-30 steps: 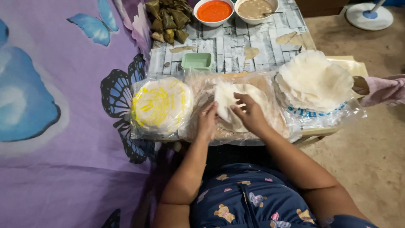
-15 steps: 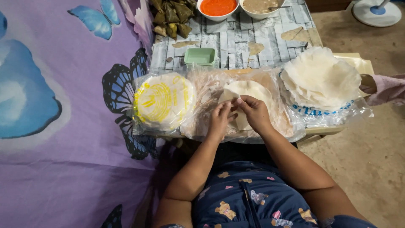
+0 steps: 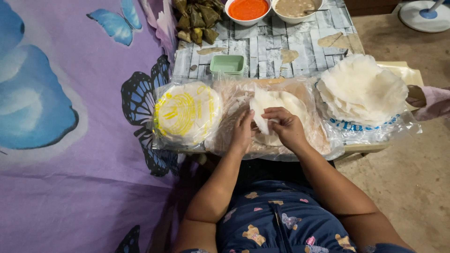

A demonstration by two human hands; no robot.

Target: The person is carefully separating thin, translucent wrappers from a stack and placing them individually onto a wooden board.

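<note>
Both hands, left hand (image 3: 242, 132) and right hand (image 3: 287, 129), pinch a thin white wrapper (image 3: 260, 108) above the open plastic bag (image 3: 234, 100) on the near tabletop (image 3: 281, 42). It looks light, soft, easily torn; hold it by the edge.

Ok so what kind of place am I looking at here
Probably a home food-prep spot, worked seated at a low table. On it lie stacks of thin white wrappers, a bowl of red sauce and leaf-wrapped parcels. A butterfly-print cloth lies alongside.
</note>
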